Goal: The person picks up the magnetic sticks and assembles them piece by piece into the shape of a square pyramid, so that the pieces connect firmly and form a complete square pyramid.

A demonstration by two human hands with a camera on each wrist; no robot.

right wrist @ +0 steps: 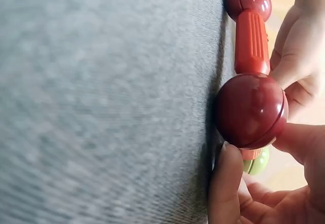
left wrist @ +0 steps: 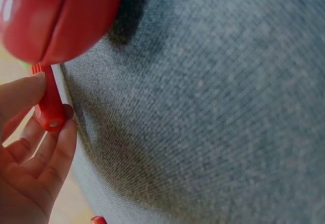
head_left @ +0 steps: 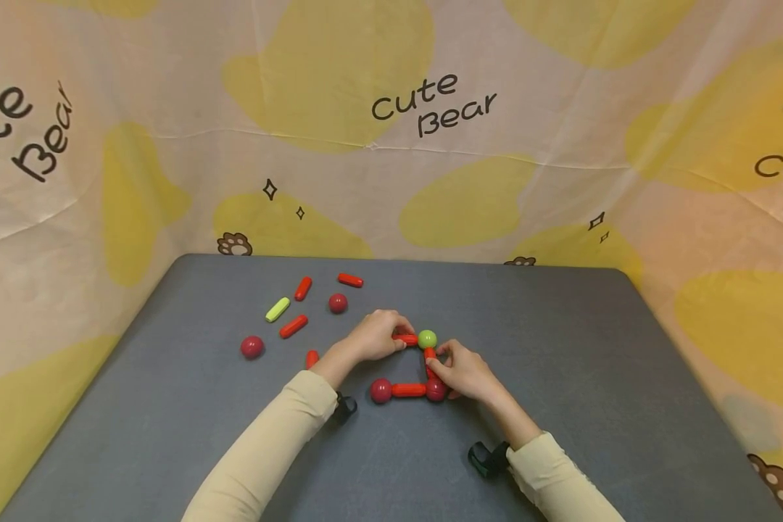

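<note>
My left hand [head_left: 377, 336] pinches a short red rod [head_left: 407, 339] between thumb and fingers; its far end meets a light green ball [head_left: 427, 339]. The left wrist view shows the rod's free end [left wrist: 53, 125] with a small pale spot. My right hand [head_left: 465, 373] grips a second red rod [head_left: 430, 355], which runs from the green ball to a dark red ball [head_left: 436, 391]. In the right wrist view, its fingertips touch near that dark red ball [right wrist: 250, 109]. Another red rod [head_left: 409, 390] links this ball to a second dark red ball [head_left: 381, 391] on the left.
Loose on the grey table [head_left: 561, 348] lie several red rods [head_left: 293, 326], a light green rod [head_left: 277, 309] and two dark red balls [head_left: 338, 303], left of the joined pieces. One red rod [head_left: 312, 359] is partly hidden by the left forearm. A printed cloth [head_left: 457, 196] stands behind the table.
</note>
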